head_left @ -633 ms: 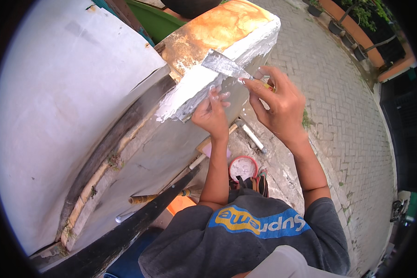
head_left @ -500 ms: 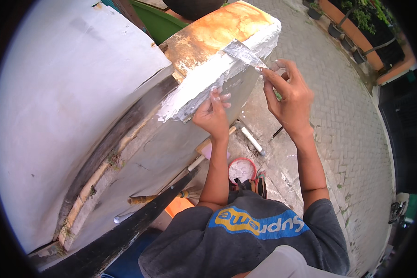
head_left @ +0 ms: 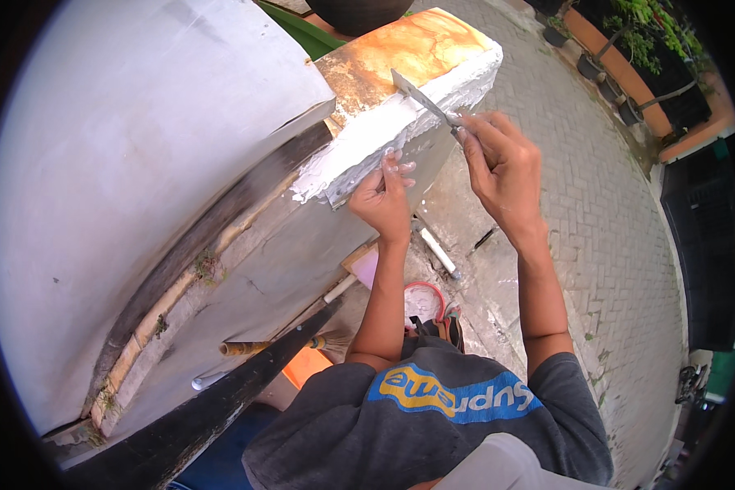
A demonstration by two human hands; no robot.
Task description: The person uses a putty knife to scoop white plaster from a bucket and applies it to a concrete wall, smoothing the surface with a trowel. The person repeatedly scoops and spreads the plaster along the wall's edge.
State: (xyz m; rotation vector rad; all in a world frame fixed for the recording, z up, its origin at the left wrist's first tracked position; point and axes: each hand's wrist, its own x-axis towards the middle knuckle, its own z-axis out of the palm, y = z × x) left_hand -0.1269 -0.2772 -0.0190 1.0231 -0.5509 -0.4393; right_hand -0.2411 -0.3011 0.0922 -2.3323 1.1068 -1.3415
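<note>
Your right hand (head_left: 505, 167) clamped on putty knife (head_left: 423, 100), handle hidden in fist, blade tip on pillar cap (head_left: 408, 57) top edge, your left hand (head_left: 386, 198) fingers together vs. wet white plaster (head_left: 367, 143), palm side unseen, red-rimmed bucket (head_left: 423, 300) partly behind your arm.

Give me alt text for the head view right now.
The right hand presses a metal scraper against the white-plastered edge of a rust-orange pillar top, while the left hand rests on the wet white plaster below. Paved brick ground lies beneath.
</note>
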